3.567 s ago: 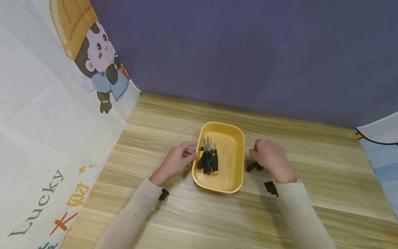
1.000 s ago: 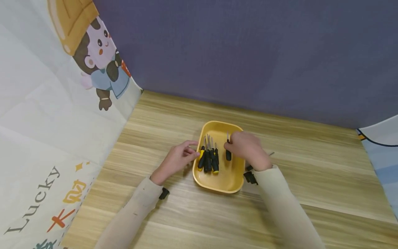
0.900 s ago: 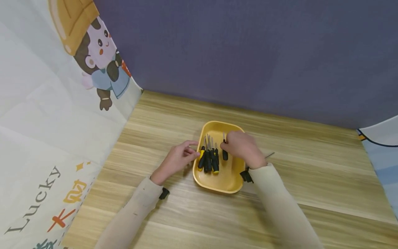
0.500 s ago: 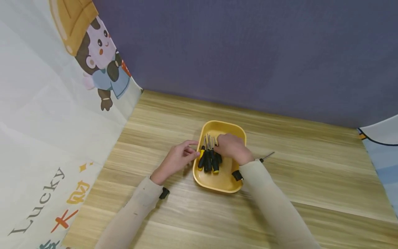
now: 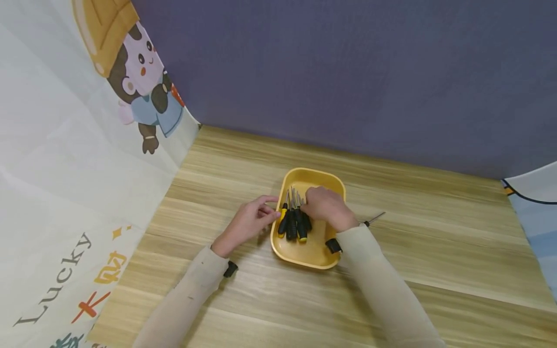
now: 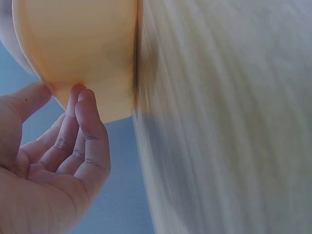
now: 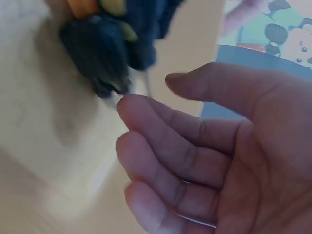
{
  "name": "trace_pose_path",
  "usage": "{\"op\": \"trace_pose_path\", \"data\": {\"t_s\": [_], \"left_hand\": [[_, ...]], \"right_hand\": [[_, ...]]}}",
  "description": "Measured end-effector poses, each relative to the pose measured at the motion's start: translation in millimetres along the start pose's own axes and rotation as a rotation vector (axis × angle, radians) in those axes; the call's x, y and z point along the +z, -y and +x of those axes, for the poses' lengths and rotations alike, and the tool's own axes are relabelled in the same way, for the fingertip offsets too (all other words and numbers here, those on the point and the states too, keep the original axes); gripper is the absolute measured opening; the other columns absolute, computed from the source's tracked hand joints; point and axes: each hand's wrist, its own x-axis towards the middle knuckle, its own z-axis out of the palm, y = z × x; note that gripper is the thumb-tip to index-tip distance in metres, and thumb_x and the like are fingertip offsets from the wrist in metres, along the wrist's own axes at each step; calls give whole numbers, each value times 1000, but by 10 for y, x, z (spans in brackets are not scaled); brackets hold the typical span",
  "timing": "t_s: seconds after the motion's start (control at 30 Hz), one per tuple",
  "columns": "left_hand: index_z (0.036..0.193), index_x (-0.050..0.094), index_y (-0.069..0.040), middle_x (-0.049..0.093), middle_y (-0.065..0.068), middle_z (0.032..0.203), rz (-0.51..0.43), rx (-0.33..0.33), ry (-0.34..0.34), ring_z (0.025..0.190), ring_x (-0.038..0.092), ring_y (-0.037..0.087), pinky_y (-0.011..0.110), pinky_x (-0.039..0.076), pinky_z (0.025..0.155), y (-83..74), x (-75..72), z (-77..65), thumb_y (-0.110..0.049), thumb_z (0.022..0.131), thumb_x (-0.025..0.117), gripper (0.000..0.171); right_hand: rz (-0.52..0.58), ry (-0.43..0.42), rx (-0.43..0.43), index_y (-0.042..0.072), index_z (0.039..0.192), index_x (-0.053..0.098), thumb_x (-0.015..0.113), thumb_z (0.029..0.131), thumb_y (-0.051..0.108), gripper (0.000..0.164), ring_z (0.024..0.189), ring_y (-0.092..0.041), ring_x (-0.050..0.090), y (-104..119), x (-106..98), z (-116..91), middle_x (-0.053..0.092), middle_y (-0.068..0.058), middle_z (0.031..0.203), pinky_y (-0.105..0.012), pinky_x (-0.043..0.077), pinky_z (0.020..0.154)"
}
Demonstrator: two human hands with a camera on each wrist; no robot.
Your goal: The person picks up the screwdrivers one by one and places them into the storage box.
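A yellow tray (image 5: 313, 258) holds a row of screwdrivers (image 5: 292, 227) with black or black-and-yellow handles, grouped along its left side. At the tray's left rim is my left hand (image 5: 250, 220); its thumb lies over the rim and its fingers touch the outer wall, also in the left wrist view. My right hand (image 5: 325, 207) is inside the tray, beside the row's right end. A black-handled screwdriver (image 5: 307, 222) lies there, partly covered by the hand. In the right wrist view, thumb and fingers stand apart, with nothing gripped, fingertips close to the dark handles (image 7: 97, 48).
One more screwdriver (image 5: 375, 218) lies on the wooden table (image 5: 452, 241) to the right of the tray, its handle hidden behind my right wrist. A dark blue cloth (image 5: 348, 87) stands along the back edge, and a printed white sheet (image 5: 65, 174) is at the left.
My right hand has come from the table right of the tray, carried a black-handled screwdriver in beside the row, and let go of it. My left hand has stayed at the rim.
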Motion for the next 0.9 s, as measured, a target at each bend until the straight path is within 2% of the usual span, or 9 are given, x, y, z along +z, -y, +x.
{"op": "trace_pose_path", "data": {"t_s": [0.2,0.4,0.63,0.9], "left_hand": [[134,60,-10,72,2,95,0,-13,-4,83,70,17,26,59,68,-18,19,25,-19,94,73,43],[135,60,-9,72,5,95,-27,-23,-1,84,71,27,37,61,67,-42,32,44,-17,95,72,43],[135,60,-8,71,4,96,-24,-33,-9,83,70,25,34,61,66,-43,47,62,-18,95,72,43],[135,60,-8,71,5,96,-24,-34,-19,83,70,25,34,61,66,-36,74,74,-19,95,72,43]], "right_hand": [[1,-82,-39,13,68,54,59,100,31,37,52,-16,43,-79,-174,-156,45,0,60,-31,36,49],[8,-129,-26,15,60,42,57,101,29,46,44,-11,26,-303,-247,-329,30,4,51,-25,24,42],[28,-169,19,15,58,45,57,102,27,46,43,-11,26,-699,-157,-482,32,3,50,-23,23,41],[118,-154,79,14,62,49,49,105,39,49,43,-12,27,-1071,14,-592,35,2,52,-24,24,40]]}}
